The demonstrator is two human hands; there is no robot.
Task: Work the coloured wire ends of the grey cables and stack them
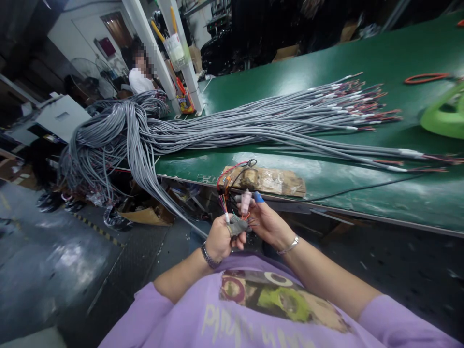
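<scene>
- Head view: purple shirt [188, 309] nearest, the hands just beyond it, near the bench edge
- Left hand [222, 238] curls its fingers, seemingly pinching the coloured wires [222, 203] by their white sleeve [227, 218]; the ends fan upward
- Right hand [271, 225] is beside it, fingers partly extended near the orange-red wire ends [246, 217]; I cannot tell whether it grips them
- Such thin, crowded strands could be mixed up or bent if the pinch slackens
- Beyond, a wooden block [293, 183] lies at the edge, with a red-and-black lead [232, 168] looped at its left; this might snag the strands if the hands lift
- On the green bench [384, 205], grey cables [232, 126] spread rightward and droop over the left side; that hanging weight could drag others off
- Farthest, a person in white [140, 80], beside the white posts [150, 43]
</scene>
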